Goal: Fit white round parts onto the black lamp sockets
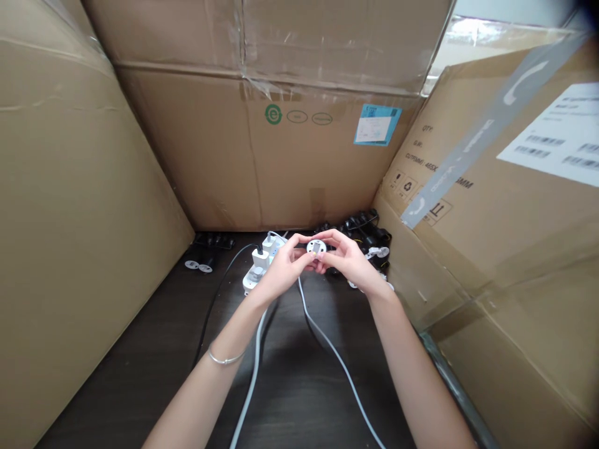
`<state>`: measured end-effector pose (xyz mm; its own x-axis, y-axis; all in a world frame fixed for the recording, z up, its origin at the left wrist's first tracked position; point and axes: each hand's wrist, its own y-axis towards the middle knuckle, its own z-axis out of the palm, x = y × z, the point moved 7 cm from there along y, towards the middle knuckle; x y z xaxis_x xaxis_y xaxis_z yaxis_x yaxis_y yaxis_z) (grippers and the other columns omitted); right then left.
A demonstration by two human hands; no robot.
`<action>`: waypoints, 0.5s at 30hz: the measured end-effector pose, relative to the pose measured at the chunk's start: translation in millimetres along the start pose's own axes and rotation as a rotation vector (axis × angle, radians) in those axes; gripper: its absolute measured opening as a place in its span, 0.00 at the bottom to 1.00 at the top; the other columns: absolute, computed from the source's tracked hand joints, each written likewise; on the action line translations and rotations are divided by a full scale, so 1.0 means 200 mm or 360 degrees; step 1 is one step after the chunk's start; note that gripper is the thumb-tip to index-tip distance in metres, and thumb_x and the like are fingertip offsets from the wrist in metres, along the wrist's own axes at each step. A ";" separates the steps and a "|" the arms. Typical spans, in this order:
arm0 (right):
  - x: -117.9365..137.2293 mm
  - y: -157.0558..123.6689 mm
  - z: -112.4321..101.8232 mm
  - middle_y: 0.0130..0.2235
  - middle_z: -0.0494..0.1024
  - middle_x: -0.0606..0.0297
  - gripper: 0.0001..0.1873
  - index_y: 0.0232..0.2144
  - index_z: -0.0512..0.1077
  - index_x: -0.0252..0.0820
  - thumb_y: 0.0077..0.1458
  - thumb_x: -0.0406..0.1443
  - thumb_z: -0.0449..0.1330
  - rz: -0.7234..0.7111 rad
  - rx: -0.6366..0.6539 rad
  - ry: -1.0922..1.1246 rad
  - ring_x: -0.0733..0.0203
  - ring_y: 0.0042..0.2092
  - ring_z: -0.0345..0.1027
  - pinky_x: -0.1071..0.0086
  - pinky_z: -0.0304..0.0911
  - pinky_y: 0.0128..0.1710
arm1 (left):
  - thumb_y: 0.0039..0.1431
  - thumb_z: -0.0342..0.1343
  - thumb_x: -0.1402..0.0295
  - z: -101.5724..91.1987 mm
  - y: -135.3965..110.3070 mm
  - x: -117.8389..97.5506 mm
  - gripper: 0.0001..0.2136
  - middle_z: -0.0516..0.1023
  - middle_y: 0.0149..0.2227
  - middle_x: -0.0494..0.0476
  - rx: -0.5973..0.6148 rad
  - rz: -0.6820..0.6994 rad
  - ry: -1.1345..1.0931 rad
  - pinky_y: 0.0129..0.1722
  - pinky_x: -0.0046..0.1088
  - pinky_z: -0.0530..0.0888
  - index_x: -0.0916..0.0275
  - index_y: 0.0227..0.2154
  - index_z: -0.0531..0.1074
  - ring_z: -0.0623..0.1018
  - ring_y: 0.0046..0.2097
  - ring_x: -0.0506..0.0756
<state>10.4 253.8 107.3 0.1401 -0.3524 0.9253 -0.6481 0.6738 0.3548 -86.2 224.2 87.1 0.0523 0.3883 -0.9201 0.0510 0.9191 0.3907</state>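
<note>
My left hand [281, 269] and my right hand [349, 262] meet at the fingertips over the dark tabletop. Both pinch a small round white device [316, 247] with a square grey centre, and a short dark part runs from its far side behind my fingers. Just left of my left hand lies a white power strip [255, 274] with white plugs [261, 258] in its sockets. A white cable [255, 380] runs from it toward me, and a second one [341, 365] passes beneath my hands.
Large cardboard boxes [262, 149] wall off the back, left and right of the dark wooden table [299, 399]. A black cable [213, 318] curves on the left. Black connectors with white round discs lie in heaps at the back left [206, 249] and back right [365, 234].
</note>
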 end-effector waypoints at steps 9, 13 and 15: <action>0.03 -0.02 0.00 0.36 0.72 0.62 0.20 0.47 0.62 0.41 0.52 0.38 0.57 -0.0032 -0.0015 -0.0198 0.66 0.30 0.68 0.70 0.65 0.32 | 0.56 0.49 0.67 -0.08 -0.02 -0.10 0.15 0.74 0.36 0.57 -0.0147 0.0227 0.0436 0.39 0.28 0.71 0.61 0.48 0.63 0.74 0.38 0.52; 0.06 -0.04 -0.04 0.31 0.72 0.64 0.19 0.47 0.63 0.43 0.53 0.38 0.56 -0.0090 -0.0169 -0.0246 0.65 0.31 0.68 0.70 0.63 0.33 | 0.55 0.48 0.68 -0.41 -0.09 -0.27 0.17 0.73 0.41 0.58 -0.0542 0.0386 0.0661 0.36 0.27 0.72 0.61 0.49 0.64 0.73 0.41 0.53; 0.07 -0.04 -0.06 0.31 0.72 0.64 0.18 0.47 0.63 0.43 0.53 0.38 0.56 -0.0107 -0.0205 -0.0253 0.64 0.32 0.68 0.70 0.63 0.33 | 0.52 0.50 0.68 -0.63 -0.16 -0.32 0.19 0.73 0.41 0.58 -0.0768 0.0361 0.0765 0.34 0.26 0.73 0.61 0.49 0.64 0.74 0.42 0.54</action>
<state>25.6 251.2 119.3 0.0534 -0.4908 0.8697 -0.5386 0.7192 0.4389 -216.8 178.6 129.7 -0.4413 0.4578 -0.7718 -0.3613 0.6966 0.6199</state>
